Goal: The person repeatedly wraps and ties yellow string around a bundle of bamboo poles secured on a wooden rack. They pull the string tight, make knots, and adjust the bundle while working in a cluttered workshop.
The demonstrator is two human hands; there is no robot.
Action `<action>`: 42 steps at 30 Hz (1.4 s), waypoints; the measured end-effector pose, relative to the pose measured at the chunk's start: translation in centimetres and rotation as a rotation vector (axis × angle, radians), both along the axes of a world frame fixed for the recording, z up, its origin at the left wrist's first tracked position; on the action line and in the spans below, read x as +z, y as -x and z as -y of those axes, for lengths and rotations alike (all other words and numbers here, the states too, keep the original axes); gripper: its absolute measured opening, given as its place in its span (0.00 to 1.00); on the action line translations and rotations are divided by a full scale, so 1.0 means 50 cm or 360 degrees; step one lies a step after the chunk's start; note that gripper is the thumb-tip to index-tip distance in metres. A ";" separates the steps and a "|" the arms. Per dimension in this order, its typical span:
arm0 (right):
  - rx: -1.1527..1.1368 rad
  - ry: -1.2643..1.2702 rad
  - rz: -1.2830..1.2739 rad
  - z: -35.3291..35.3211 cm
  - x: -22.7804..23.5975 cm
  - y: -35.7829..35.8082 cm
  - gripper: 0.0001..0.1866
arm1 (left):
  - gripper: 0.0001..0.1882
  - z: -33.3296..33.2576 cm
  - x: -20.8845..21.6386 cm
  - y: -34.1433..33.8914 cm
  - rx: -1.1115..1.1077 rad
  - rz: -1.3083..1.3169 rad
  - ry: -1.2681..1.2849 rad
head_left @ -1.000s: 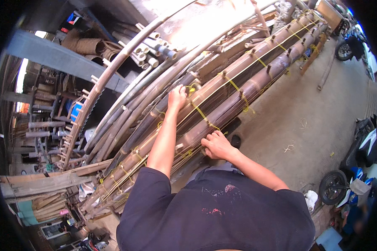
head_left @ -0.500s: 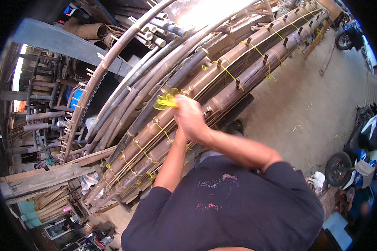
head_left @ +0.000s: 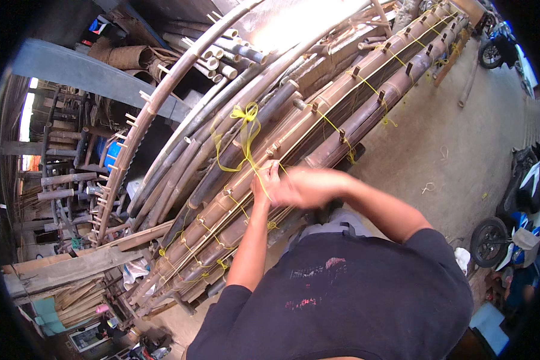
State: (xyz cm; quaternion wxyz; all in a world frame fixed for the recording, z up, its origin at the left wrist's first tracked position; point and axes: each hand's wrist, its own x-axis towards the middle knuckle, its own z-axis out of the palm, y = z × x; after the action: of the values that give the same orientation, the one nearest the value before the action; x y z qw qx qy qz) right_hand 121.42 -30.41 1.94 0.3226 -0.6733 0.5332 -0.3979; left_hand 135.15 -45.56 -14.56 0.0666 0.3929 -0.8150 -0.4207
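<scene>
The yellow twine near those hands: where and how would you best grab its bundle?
Probably at the gathered middle of the yellow twine, pinched from the picture's upper side, opposite the left hand. There its loops bunch together, giving more to hold; below, they spread wide and thin, and a strand runs down to that hand.

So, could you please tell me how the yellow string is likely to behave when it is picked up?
The yellow string would probably be floppy, as it bends into loose curls beyond the left hand. It is likely light, since its strands look thin. Its wide, open loops might well tangle if gathered up carelessly.
</scene>
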 end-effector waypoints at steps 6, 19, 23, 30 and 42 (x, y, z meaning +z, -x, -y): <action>-0.0232 -0.0311 0.0332 -0.110 -0.265 -0.109 0.25 | 0.12 -0.038 0.139 0.073 -0.0030 -0.0554 0.0117; -0.1474 0.0509 0.3520 -0.297 -0.394 -0.071 0.28 | 0.18 0.232 0.057 0.106 -0.0121 0.0112 0.0419; -0.1369 -0.0870 0.3307 -0.211 -0.404 -0.294 0.41 | 0.18 0.238 0.116 -0.081 -0.0006 -0.0136 0.0773; -0.1706 -0.0131 0.3132 0.072 -0.263 -0.465 0.18 | 0.22 0.057 0.120 -0.319 -0.0265 0.0416 0.0353; -0.1307 -0.0002 0.0370 0.075 -0.046 -0.365 0.13 | 0.12 0.043 0.064 -0.317 -0.0045 -0.0010 0.0576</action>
State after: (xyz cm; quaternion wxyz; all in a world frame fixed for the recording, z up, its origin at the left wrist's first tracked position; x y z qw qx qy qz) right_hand 139.65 -34.18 -0.35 0.1958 -0.3556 0.7173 -0.5663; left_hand 150.98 -47.69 -11.38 0.1329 0.3618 -0.8825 -0.2694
